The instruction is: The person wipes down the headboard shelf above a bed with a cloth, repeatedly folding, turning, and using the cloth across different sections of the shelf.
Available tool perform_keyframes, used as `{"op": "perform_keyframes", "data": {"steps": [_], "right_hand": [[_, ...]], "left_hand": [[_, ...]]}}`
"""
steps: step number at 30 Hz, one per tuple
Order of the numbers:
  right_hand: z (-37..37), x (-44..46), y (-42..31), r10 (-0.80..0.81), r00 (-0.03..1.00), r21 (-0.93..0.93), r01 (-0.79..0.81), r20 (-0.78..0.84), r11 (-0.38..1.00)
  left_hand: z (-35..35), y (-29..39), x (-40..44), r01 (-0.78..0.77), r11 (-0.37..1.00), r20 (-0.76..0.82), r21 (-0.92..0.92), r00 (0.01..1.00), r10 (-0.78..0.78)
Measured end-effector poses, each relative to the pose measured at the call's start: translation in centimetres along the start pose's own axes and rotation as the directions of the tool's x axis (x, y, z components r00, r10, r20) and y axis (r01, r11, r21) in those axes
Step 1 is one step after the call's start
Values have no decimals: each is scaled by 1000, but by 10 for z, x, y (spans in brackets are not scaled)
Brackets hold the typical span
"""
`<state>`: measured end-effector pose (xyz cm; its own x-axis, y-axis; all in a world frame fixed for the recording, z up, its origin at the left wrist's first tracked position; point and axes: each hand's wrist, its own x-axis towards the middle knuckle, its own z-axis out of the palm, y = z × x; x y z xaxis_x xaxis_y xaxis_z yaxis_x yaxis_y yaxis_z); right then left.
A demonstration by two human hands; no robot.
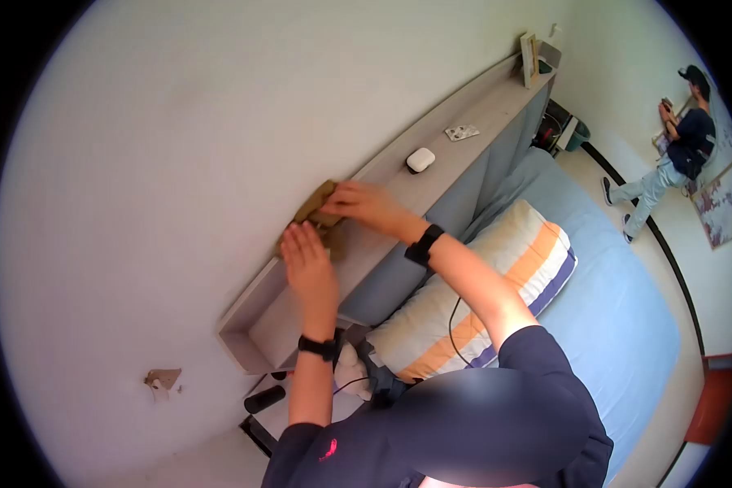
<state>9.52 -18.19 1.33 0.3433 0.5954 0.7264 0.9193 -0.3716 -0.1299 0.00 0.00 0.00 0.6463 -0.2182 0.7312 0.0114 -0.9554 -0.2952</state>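
Note:
A brown fabric item (pixel 319 199), perhaps a folded cloth or soft pouch, rests against the wall on the headboard shelf (pixel 398 180). My right hand (pixel 370 207) pinches its upper right side with bent fingers. On its lower side my left hand (pixel 309 264) lies with fingers stretched out, touching the fabric. Part of the item is hidden beneath both hands, so its exact kind is unclear. Farther along the shelf sit a white earbud case (pixel 420 159) and a small patterned card-like object (pixel 462 132).
A picture frame (pixel 529 61) stands at the shelf's far end. Below lies a bed with a blue sheet (pixel 618 325) and a striped pillow (pixel 512 252). Another person (pixel 691 134) stands at the far right, holding a small object. A black cylinder (pixel 264 399) is at lower left.

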Motion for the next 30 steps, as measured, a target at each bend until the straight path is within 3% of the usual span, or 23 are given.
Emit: {"op": "perform_keyframes", "data": {"steps": [2, 3, 5, 7, 9, 10, 12, 15, 16, 17, 18, 20, 23, 24, 25, 26, 27, 28, 29, 30], "right_hand": [[-10, 8, -5, 83, 995, -26, -84, -50, 996], [-40, -43, 16, 112, 993, -13, -111, 47, 994], [-41, -21, 40, 154, 988, -86, -156, -28, 984], [-36, -24, 40, 142, 989, -90, -145, -42, 985], [-21, -29, 27, 246, 936, -106, -279, -251, 954], [-16, -31, 20, 247, 938, -102, -278, -241, 955], [-3, -33, 2, 397, 847, -84, -452, -352, 888], [15, -46, -35, 560, 805, 49, -562, -198, 826], [18, -54, -47, 558, 808, 54, -559, -187, 827], [19, -63, -58, 520, 853, 66, -517, -47, 854], [18, -70, -68, 469, 879, 82, -475, 91, 876], [15, -78, -87, 459, 886, 101, -464, 66, 880], [1, -84, -88, 442, 894, 168, -447, 68, 878], [-5, -87, -87, 448, 889, 197, -457, 90, 867], [-10, -84, -86, 437, 894, 208, -448, 97, 869], [-16, -83, -83, 523, 851, 219, -518, 39, 827], [-21, -82, -82, 607, 794, 234, -588, -14, 774], [-23, -79, -81, 606, 796, 243, -589, 5, 771], [-25, -76, -76, 682, 722, 342, -675, 120, 654], [-24, -74, -69, 706, 681, 383, -715, 194, 585]], "left_hand": [[-21, -8, 23, -104, 991, 104, -87, 988, 113], [-12, 58, 15, -47, 988, 168, -148, 983, 72], [16, 56, 45, -82, 994, 112, -78, 990, 90], [17, 64, 47, -43, 990, 117, -137, 991, 59], [10, 58, 44, -14, 980, 126, -199, 991, 40], [4, 53, 43, -10, 958, 138, -286, 989, 52], [-3, 42, 39, -2, 928, 153, -371, 986, 63], [-17, 22, 24, -44, 940, 154, -339, 983, 102], [-28, 15, 12, 64, 902, 302, -427, 950, 75], [-38, 8, 0, 181, 850, 442, -494, 894, 67], [-42, 3, -19, 186, 850, 446, -493, 893, 63], [-41, 0, -57, 475, 645, 562, -599, 823, -83], [-62, 6, -77, 379, 753, 482, -538, 871, -94], [-67, 7, -79, 392, 759, 490, -520, 865, -111], [-67, 10, -77, 470, 681, 486, -562, 854, -187], [-64, 12, -73, 536, 589, 486, -605, 834, -260], [-58, 8, -72, 549, 586, 494, -596, 826, -271], [-50, 2, -72, 665, 464, 593, -585, 741, -314], [-43, -1, -72, 767, 324, 688, -553, 640, -341], [-38, -3, -72, 782, 315, 698, -538, 622, -354]]}}
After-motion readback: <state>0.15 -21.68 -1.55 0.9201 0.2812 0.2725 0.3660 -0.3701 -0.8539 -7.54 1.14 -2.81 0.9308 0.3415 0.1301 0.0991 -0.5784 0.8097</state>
